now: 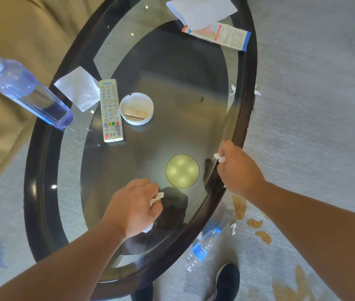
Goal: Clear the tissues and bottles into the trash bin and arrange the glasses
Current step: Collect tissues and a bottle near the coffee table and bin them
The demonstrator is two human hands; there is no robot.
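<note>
My left hand (134,206) is curled over the near part of the oval glass table (42,192) and grips a crumpled white tissue (157,197). My right hand (238,168) hovers at the table's right rim and pinches another scrap of tissue (219,157). A clear plastic bottle with a white cap (24,90) stands at the table's left edge. A second water bottle with a blue label (203,246) lies on the carpet below the table's near right side. A flat white tissue (79,89) lies beside the remote. Small tissue scraps lie at the right rim (233,89) and on the carpet (233,228).
A white remote control (109,110) and a white ashtray holding a small box (136,108) sit on the glass. Papers and a leaflet (222,33) lie at the far end. A beige sofa (9,29) runs along the left. My dark shoe (227,281) stands on the patterned carpet.
</note>
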